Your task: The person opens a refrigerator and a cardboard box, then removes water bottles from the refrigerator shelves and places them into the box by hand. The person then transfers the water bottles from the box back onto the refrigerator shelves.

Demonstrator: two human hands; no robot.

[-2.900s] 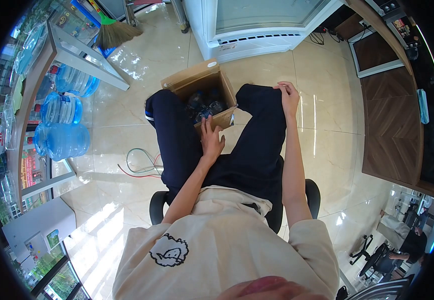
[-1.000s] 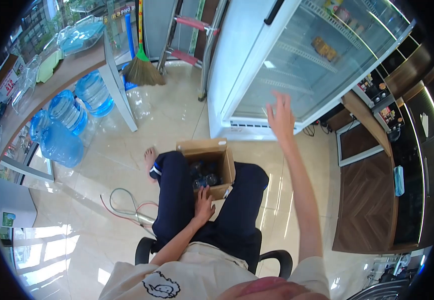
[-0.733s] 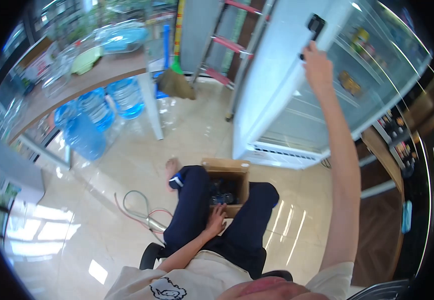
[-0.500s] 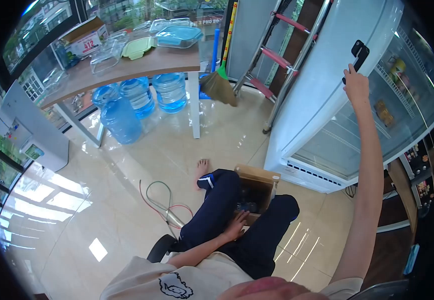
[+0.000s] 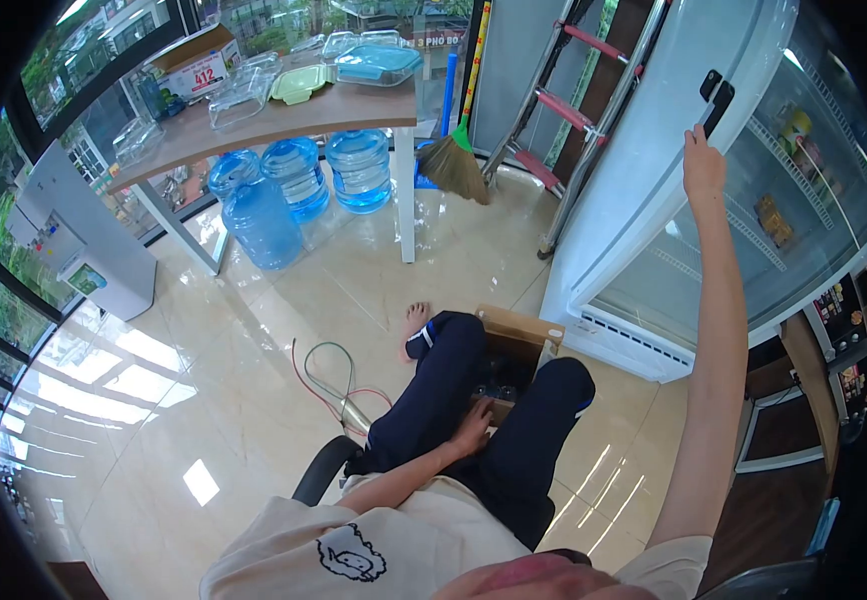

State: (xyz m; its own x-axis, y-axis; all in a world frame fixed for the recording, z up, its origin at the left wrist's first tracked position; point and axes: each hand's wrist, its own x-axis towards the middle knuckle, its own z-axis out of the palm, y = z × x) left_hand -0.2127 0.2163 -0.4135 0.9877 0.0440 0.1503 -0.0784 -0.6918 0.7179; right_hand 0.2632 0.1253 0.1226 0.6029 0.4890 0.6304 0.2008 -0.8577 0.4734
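On the shiny floor [image 5: 354, 270], one box [image 5: 519, 325] is standing between two knees [image 5: 564, 385], partly hidden. The left hand [image 5: 472, 430] is resting at its near edge; the right hand [image 5: 706, 172], earlier at a knee, is now reaching to one fridge [image 5: 654, 150]'s handle [image 5: 722, 105], both grips unclear. One ladder [image 5: 566, 108] and one broom [image 5: 454, 170] are standing nearby.

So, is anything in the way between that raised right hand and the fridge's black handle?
Nothing visible. The right hand is at the lower end of the black handle on the fridge; whether it grips, I can't tell.
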